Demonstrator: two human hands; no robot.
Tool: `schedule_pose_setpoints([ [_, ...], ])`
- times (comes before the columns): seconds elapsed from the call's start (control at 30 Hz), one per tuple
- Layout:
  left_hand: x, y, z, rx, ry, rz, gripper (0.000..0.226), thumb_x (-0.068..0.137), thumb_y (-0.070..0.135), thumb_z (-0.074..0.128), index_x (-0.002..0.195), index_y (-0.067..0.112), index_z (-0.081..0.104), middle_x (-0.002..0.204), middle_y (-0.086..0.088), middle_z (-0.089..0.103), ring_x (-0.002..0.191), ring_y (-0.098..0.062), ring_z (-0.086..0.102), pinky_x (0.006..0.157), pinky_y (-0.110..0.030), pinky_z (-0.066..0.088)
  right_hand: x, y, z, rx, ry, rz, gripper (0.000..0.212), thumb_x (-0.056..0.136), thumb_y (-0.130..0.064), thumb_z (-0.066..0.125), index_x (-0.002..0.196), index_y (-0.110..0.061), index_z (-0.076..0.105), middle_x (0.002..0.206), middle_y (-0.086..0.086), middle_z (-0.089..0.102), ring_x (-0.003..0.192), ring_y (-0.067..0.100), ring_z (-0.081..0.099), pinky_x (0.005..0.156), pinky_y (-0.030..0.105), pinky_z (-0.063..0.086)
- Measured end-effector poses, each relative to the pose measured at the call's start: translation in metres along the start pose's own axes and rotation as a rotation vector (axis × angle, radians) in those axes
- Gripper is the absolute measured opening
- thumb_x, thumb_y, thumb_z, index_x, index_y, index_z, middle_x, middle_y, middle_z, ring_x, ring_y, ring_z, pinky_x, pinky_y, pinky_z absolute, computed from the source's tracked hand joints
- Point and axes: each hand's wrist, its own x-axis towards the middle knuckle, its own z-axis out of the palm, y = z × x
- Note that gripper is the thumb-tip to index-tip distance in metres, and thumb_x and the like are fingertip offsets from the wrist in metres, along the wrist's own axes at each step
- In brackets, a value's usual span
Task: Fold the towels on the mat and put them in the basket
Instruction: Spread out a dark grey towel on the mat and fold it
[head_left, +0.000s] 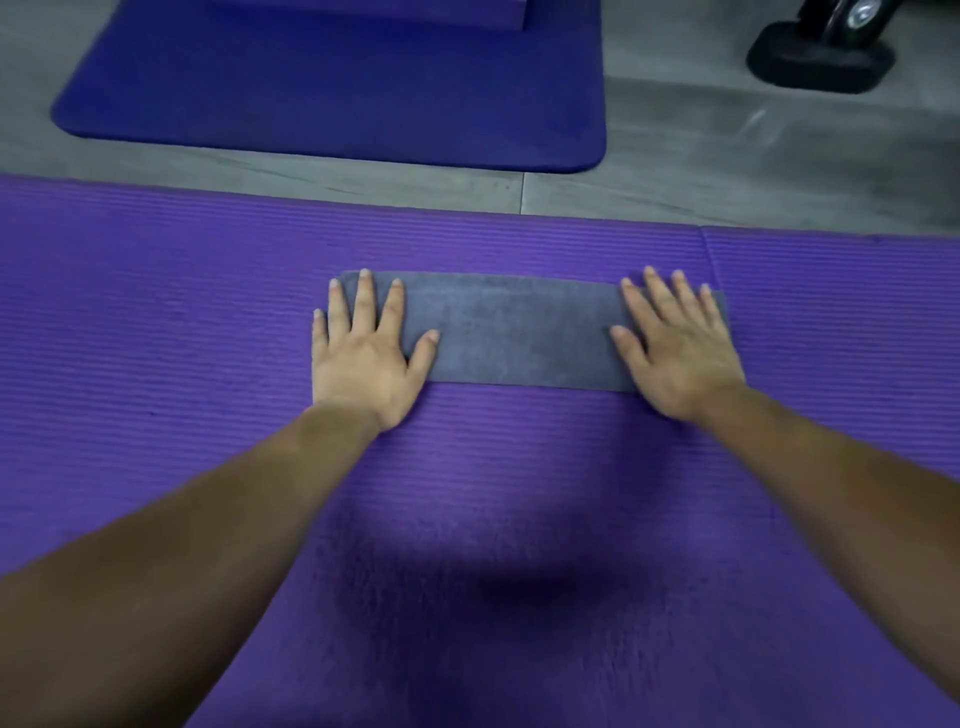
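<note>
Head view: grey terry towel (519, 332), folded into a long narrow strip, flat on ribbed purple foam mat (156, 312); left hand (363, 358) pressed on its left end, right hand (675, 353) on its right end, fingers (366, 301) straight and spread, gripping nothing

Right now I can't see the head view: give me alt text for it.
Both hands press flat on a grey towel folded into a long strip on the purple mat: left hand on its left end, right hand on its right end, fingers spread. Beyond lie grey floor and a blue mat; no basket shows.
</note>
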Motion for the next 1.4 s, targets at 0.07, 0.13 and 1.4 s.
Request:
schedule_pose_setpoints([
  [0.07, -0.001, -0.009, -0.001, -0.021, -0.002, -0.007, 0.078, 0.098, 0.069, 0.021, 0.163, 0.027, 0.01, 0.172, -0.007, 0.0, 0.157, -0.036, 0.0, 0.127, -0.052, 0.008, 0.002, 0.012, 0.0, 0.002, -0.016, 0.011, 0.083, 0.089, -0.072, 0.0, 0.161, -0.033, 0.011, 0.17, -0.002, 0.008, 0.156, 0.025, 0.002, 0.126, 0.046, -0.002],
  [0.13, -0.002, -0.018, -0.003, -0.046, -0.006, 0.007, 0.077, 0.1, 0.066, 0.023, 0.163, 0.024, 0.009, 0.172, -0.006, -0.002, 0.157, -0.033, 0.003, 0.127, -0.048, 0.008, 0.005, 0.016, -0.002, 0.034, -0.036, 0.024, 0.084, 0.086, -0.076, 0.001, 0.16, -0.036, 0.01, 0.17, -0.003, 0.008, 0.156, 0.023, 0.002, 0.126, 0.045, -0.002],
  [1.4, -0.037, 0.04, -0.029, -1.179, 0.05, 0.199, 0.048, 0.087, 0.054, 0.061, 0.128, 0.031, 0.052, 0.146, 0.0, 0.054, 0.142, -0.009, 0.042, 0.12, -0.035, 0.032, 0.014, -0.136, -0.042, 1.492, -0.269, 0.021, 0.063, 0.104, -0.059, 0.026, 0.138, -0.018, 0.058, 0.138, 0.003, 0.063, 0.12, 0.007, 0.063, 0.107, 0.028, 0.044],
])
